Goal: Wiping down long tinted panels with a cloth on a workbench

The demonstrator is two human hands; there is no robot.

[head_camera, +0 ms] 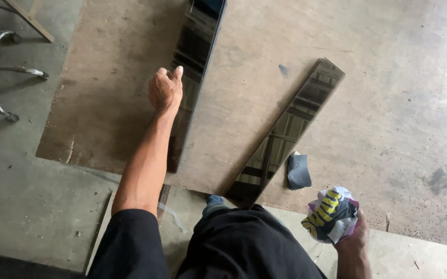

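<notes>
Two long dark glossy strips lay on a brown board spread over the concrete floor. The left hand reached out with its fingers loosely curled on the left edge of the longer strip, which ran up out of view. The shorter strip lay slanted well to the right, a small dark pad just beside its lower end. The right hand held a bunched multicoloured rag, fingers closed round it
</notes>
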